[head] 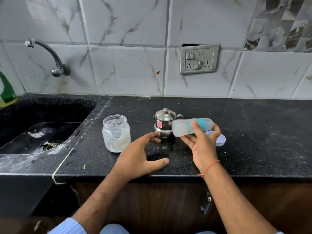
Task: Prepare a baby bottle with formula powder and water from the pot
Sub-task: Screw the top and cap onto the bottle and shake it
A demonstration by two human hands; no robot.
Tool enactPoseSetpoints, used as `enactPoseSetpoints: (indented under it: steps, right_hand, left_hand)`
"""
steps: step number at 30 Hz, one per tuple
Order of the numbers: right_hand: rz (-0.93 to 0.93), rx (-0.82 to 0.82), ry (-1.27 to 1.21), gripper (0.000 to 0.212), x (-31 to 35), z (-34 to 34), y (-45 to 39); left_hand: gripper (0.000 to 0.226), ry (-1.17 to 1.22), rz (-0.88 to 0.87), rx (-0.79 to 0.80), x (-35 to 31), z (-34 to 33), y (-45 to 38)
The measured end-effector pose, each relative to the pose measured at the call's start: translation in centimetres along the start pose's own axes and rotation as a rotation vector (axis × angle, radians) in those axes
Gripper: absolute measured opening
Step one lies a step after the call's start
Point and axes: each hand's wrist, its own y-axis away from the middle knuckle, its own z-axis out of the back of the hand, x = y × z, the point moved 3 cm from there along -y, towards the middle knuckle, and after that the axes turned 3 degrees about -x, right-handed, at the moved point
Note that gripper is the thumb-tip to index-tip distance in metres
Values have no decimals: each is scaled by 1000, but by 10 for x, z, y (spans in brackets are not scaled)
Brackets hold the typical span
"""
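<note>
My right hand (200,144) grips a clear baby bottle (185,126) with blue and pink print, tilted almost sideways above the black counter, its open mouth pointing left toward the pot. It looks blurred. A small steel pot (164,122) with a knobbed lid stands just behind and left of the bottle. A clear open glass jar (116,132) with whitish residue stands left of the pot. My left hand (141,157) hovers open over the counter between jar and pot, holding nothing. A white cap (220,140) lies partly hidden behind my right hand.
A black sink (38,132) with a wall tap (50,54) lies to the left, a green bottle (6,92) at its far corner. A switch and socket plate (199,59) sits on the tiled wall. The counter (261,132) stretches right; its front edge is near my wrists.
</note>
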Motion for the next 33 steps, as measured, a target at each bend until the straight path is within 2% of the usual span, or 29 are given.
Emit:
enactPoseSetpoints:
  steps: [2,3,6,7,10,11,14,15,16,17,18,21,22,25,26,29,30,32,33]
  right_hand:
    - [-39,174,187,56,-4,-8,7]
    - [-30,210,241,58,-7,-10,9]
    - [16,-3,39,57,-4,-2,3]
    - [-12,-23,-16,55,-2,1,1]
    - [-57,180,204,57,-5,-6,8]
    - [-36,166,212,59,-7,-7,9]
    - [-21,-18,-5,55,-2,1,1]
    - [-58,16,8,53,0,-1,1]
    - [-80,118,115,53,-1,-5,3]
    - [-74,215,221,55,-5,-9,7]
    - [-50,242,269,57,-8,-10,10]
    - [-5,16,20,54,-3,-1,3]
    - [-37,0,-39,51,-1,1,0]
    - [-57,223,229,53,-6,-7,8]
    - [-30,206,245,56,-9,-8,10]
    - [19,-7,6,53,-3,-1,5]
    - [-13,8,5,52,0,-3,5]
    - [-37,191,198,54,-4,-9,11]
    - [-13,212,243,56,-7,-10,13]
  left_hand:
    - [98,-13,5,-8,1,0,0]
    - [96,-19,9,-9,1,1,0]
    - [96,-18,12,-15,4,-1,-1]
    - [97,-16,8,-14,4,-2,0]
    - [97,-21,10,-3,3,-1,0]
    - [96,-18,17,-1,3,0,0]
    - [96,10,27,-1,3,-2,-1]
    - [96,9,24,-3,2,-2,-1]
    - [95,1,21,-5,0,-2,-1]
    - [95,-7,17,-8,-1,0,-1]
    - [95,-13,13,-10,0,0,-1]
    - [96,-7,9,-12,0,-1,-1]
    - [96,-6,11,-14,1,-2,-1]
    - [97,-20,5,-22,1,0,-1]
    - [97,-21,1,-22,2,0,-2]
    - [95,-11,9,-12,3,-2,-1]
    - [95,-6,15,-9,4,-3,-1]
    - [96,-22,18,-4,5,-2,-2]
    - [97,-32,7,-9,5,-2,-2]
